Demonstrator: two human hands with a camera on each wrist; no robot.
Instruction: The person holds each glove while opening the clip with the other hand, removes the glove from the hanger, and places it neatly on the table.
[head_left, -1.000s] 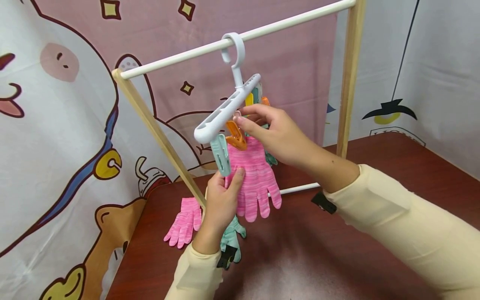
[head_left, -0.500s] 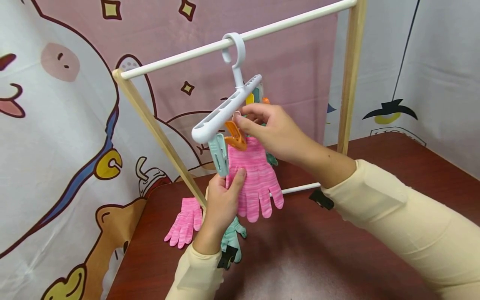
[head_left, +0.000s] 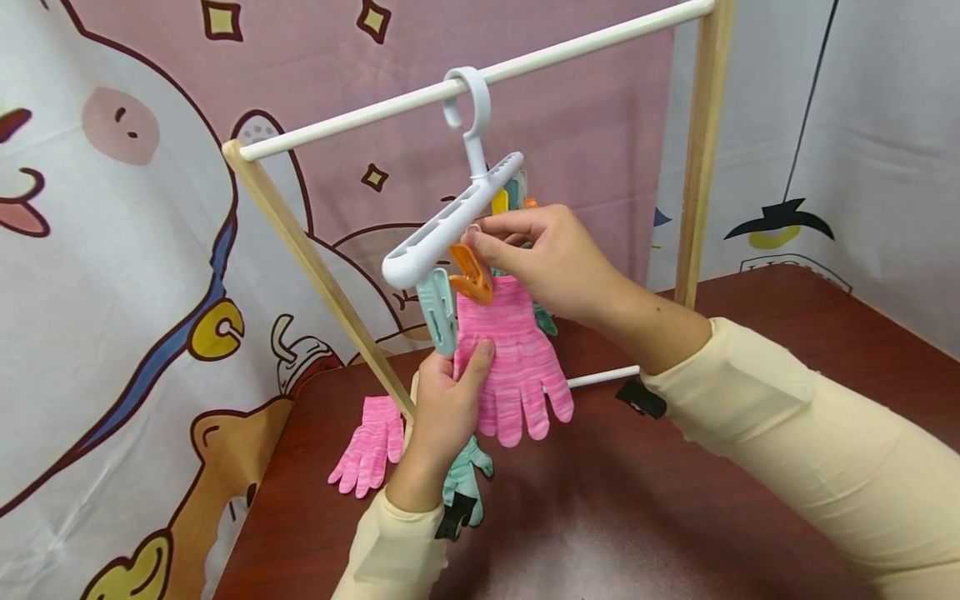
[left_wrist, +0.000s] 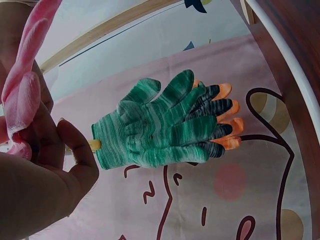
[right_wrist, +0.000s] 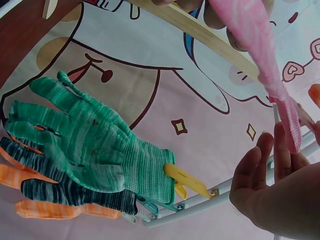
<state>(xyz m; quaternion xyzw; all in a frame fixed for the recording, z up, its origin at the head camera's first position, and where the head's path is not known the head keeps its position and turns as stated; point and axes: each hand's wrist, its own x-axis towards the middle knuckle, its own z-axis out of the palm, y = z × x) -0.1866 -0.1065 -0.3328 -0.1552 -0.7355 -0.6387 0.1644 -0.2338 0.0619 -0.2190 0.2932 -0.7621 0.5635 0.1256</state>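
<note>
A pink knit glove (head_left: 517, 358) hangs fingers down below the white hanger (head_left: 431, 250). My left hand (head_left: 446, 408) holds its side edge, the thumb lying across the front of it. At the glove's cuff is an orange clothespin (head_left: 474, 279); my right hand (head_left: 558, 258) pinches its upper end with thumb and fingers, just under the hanger bar. How far the clothespin grips the cuff is hard to tell. Beside it dangles a pale green clothespin (head_left: 437, 312). Further along the hanger, a green glove (left_wrist: 155, 125) hangs from a yellow clothespin (right_wrist: 187, 180), with dark and orange gloves behind it.
The hanger hooks over the white rod (head_left: 592, 54) of a wooden-legged rack (head_left: 318, 275). Another pink glove (head_left: 371, 446) and a mint green glove (head_left: 467, 475) lie on the brown table (head_left: 600, 500). A printed cloth (head_left: 585, 150) stands behind.
The held pink glove has shifted slightly right and down, along with my left thumb. The hanger's near end has swung slightly left. My right hand keeps its pinch at nearly the same place.
</note>
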